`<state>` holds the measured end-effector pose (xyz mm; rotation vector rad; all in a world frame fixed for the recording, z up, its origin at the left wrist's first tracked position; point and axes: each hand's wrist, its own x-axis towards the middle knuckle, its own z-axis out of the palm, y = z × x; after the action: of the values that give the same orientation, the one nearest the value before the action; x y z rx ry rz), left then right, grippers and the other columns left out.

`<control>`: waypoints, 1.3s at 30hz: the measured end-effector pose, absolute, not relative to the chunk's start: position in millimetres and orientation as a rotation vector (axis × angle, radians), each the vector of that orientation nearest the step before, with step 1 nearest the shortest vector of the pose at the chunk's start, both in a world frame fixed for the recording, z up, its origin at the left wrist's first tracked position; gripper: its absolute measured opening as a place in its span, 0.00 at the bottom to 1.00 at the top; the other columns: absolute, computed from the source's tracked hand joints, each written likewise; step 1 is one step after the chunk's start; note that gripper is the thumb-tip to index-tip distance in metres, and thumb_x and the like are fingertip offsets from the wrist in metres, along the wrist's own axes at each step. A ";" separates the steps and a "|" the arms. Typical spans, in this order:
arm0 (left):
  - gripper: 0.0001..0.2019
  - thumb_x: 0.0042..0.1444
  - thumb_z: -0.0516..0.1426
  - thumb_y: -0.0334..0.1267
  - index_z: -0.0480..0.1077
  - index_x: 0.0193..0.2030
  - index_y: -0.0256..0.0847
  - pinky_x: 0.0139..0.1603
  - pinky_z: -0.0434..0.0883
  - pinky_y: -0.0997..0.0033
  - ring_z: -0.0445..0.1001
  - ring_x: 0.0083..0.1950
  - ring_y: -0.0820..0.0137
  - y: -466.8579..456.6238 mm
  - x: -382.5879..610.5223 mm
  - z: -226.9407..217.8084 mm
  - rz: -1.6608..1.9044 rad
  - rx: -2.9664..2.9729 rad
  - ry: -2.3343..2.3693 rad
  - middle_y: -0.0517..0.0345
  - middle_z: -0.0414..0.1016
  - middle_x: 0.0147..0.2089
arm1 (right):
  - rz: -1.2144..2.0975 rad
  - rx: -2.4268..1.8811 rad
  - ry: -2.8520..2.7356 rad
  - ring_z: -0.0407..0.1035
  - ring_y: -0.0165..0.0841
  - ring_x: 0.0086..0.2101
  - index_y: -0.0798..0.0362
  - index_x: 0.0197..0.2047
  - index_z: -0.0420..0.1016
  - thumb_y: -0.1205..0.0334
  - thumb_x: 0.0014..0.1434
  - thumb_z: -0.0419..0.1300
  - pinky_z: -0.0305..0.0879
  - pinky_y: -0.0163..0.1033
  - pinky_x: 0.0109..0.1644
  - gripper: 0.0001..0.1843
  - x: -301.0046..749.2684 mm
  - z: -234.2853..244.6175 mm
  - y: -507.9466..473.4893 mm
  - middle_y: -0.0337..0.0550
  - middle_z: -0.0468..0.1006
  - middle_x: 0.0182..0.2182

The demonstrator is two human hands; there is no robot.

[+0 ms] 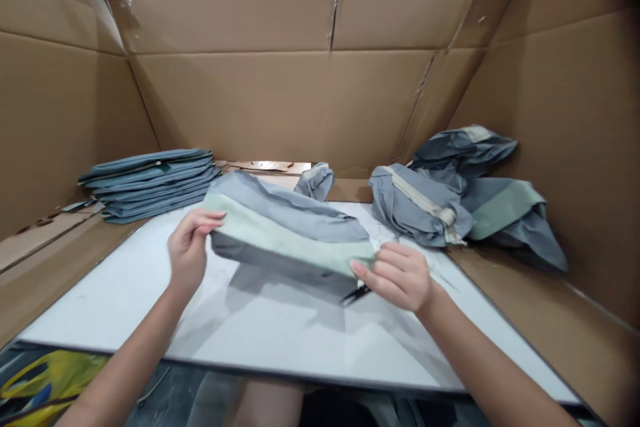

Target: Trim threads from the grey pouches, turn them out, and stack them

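Observation:
I hold a grey garment with a pale green band [285, 230] just above a white board [280, 333]. My left hand [189, 252] pinches the band's left end, fingers closed on the cloth. My right hand [400, 275] grips the band's right end, and a small dark tool like thread snips [356, 293] pokes out from under its fingers. The cloth sags between both hands and casts a shadow on the board.
A neat stack of folded grey garments [150, 183] lies at the back left. A loose heap of grey and green garments [460, 203] sits at the back right. Tall cardboard walls [300, 80] enclose the workspace on three sides. A yellow bag [45, 380] shows at the lower left.

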<state>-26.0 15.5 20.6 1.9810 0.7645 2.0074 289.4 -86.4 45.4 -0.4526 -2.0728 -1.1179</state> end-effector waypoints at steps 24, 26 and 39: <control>0.10 0.47 0.54 0.40 0.60 0.24 0.36 0.32 0.58 0.75 0.58 0.28 0.77 17.0 -82.2 30.2 2.587 1.148 1.283 0.64 0.57 0.24 | 2.378 -0.551 -0.567 0.60 0.36 0.56 0.54 0.30 0.63 0.48 0.60 0.53 0.62 0.46 0.50 0.17 153.2 -33.5 -106.0 0.45 0.66 0.55; 0.11 0.44 0.55 0.41 0.57 0.22 0.37 0.31 0.57 0.76 0.56 0.28 0.78 14.6 -93.8 37.5 2.673 1.047 1.262 0.65 0.54 0.23 | 2.215 -0.605 -0.605 0.60 0.35 0.56 0.52 0.31 0.62 0.46 0.61 0.51 0.63 0.49 0.51 0.17 160.2 -44.6 -80.1 0.43 0.67 0.55; 0.13 0.49 0.57 0.44 0.62 0.21 0.38 0.36 0.64 0.70 0.63 0.30 0.73 -16.0 -88.0 12.0 2.566 1.181 1.232 0.61 0.63 0.24 | 0.654 -1.303 -1.244 0.67 0.31 0.27 0.51 0.26 0.60 0.36 0.56 0.45 0.65 0.38 0.31 0.26 348.1 -27.1 -29.6 0.40 0.67 0.25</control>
<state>-88.0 -16.0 12.0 1.1813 1.2319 2.5661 348.1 -29.6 -27.1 -1.3035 -1.2438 0.6543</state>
